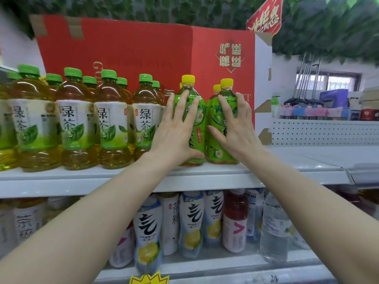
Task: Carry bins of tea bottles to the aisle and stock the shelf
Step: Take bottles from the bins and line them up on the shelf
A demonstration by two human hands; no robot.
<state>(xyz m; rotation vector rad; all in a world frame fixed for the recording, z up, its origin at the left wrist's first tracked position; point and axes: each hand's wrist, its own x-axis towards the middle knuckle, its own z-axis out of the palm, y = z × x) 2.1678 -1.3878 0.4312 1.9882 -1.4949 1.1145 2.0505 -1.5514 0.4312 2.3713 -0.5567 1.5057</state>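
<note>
On shelf (225, 175), left hand (178, 130) and right hand (235, 128) press flat against 2 upright bottles (217, 148).

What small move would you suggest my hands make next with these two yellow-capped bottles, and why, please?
I would probably nudge both bottles slightly back, then release. The left hand and right hand lie flat on the two yellow-capped bottles, already upright on the shelf beside the green-capped row, close to its front edge.
</note>
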